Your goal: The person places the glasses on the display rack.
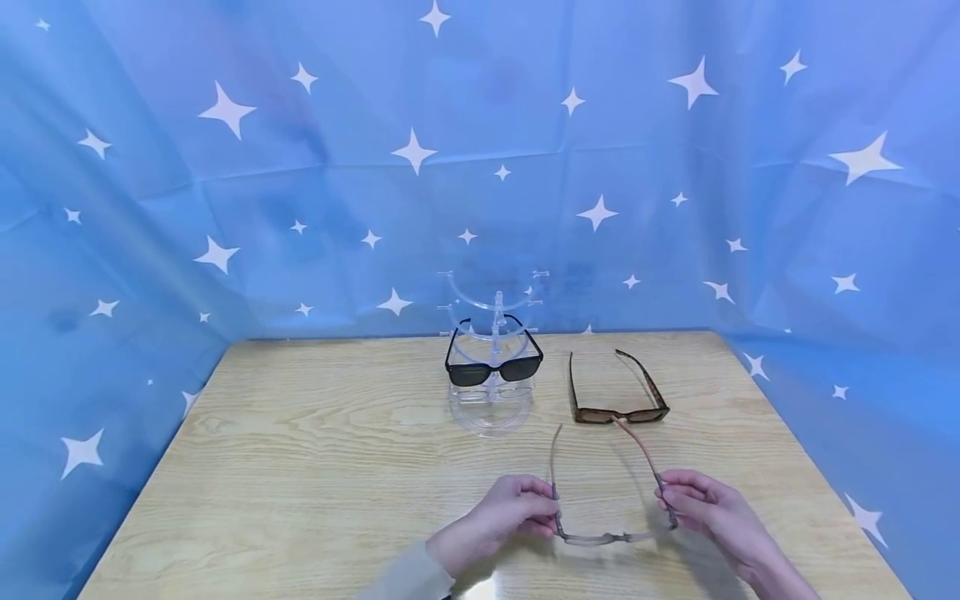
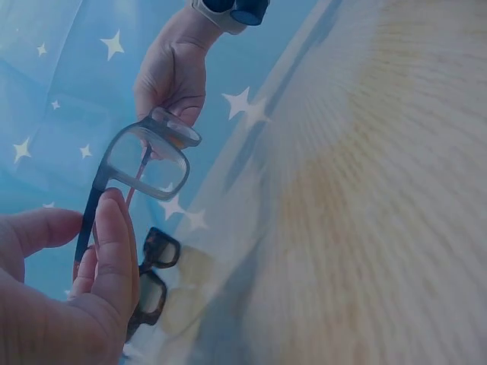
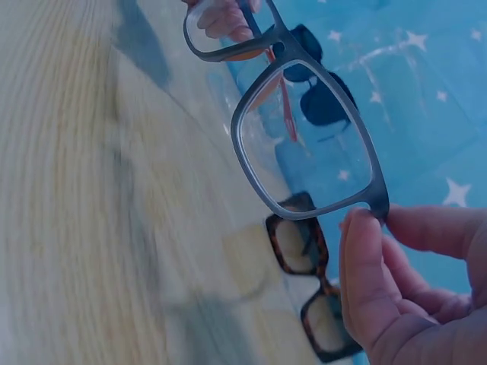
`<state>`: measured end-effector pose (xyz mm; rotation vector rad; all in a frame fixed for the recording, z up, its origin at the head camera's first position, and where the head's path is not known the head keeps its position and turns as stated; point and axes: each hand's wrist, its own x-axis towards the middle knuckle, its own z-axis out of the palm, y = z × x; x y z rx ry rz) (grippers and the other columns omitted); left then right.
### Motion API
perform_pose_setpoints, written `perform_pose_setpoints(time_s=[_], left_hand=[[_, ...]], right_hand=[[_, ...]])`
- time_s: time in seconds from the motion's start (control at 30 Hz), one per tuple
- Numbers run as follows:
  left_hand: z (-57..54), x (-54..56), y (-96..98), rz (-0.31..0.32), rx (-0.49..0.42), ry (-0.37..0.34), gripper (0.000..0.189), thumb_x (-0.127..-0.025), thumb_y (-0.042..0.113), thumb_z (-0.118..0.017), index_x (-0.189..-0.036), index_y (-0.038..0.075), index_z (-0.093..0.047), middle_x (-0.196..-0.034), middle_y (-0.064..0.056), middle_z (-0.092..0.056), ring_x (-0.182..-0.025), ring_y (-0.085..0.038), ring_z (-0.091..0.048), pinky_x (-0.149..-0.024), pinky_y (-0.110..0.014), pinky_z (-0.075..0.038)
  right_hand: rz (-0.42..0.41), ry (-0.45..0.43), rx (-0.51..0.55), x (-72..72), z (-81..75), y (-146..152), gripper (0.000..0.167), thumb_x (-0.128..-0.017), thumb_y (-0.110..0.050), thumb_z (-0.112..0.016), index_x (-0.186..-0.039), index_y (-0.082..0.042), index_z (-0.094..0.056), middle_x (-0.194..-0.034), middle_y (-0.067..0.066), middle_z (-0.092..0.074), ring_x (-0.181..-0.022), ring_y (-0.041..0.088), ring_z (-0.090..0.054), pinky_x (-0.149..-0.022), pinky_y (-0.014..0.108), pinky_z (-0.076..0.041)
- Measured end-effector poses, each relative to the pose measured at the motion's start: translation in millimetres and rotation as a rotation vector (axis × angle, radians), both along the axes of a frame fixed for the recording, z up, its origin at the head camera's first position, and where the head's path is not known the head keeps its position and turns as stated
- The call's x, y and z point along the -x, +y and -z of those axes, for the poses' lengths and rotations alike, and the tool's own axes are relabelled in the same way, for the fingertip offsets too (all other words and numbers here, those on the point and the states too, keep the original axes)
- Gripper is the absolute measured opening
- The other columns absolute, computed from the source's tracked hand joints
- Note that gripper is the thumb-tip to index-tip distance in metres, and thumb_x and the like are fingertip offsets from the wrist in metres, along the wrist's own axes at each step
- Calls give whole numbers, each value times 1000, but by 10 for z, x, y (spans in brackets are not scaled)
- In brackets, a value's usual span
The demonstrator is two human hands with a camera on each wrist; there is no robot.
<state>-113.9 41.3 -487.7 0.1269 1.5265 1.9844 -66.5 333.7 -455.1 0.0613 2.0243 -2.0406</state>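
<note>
right hand (image 1: 708, 512) pinches glasses (image 1: 591, 541); starry cloth (image 1: 360, 92) backs table (image 1: 300, 467).

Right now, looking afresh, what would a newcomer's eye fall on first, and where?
First come the grey-framed, clear-lensed glasses, held low in the head view between the left hand and right hand. Beyond them, black-framed, dark-lensed sunglasses sit on a clear plastic stand, brown tortoiseshell glasses lying to its right on the pale wooden table. Blue star-printed cloth fills the background.
</note>
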Motion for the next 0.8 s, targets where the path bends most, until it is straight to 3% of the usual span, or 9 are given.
perform_pose_setpoints(time_s=[0.47, 0.8], left_hand=[[-211, 55, -364, -25, -27, 57, 28, -81, -1, -61, -104, -14, -54, -72, -5, -61, -61, -11, -60, -57, -19, -54], [-413, 83, -598, -37, -33, 90, 28, -83, 0, -60, -108, -11, -53, -72, -2, -62, -63, -10, -61, -59, -19, -53]], right_hand=[[18, 34, -34, 146, -144, -343, 20, -93, -4, -55, -112, -9, -58, -95, -2, -64, -89, 14, -63, -72, 25, -53], [34, 76, -60, 248, -296, -579, 22, -89, -3, -59, -111, -4, -58, -94, 1, -63, -86, 13, -63, -71, 26, -55]])
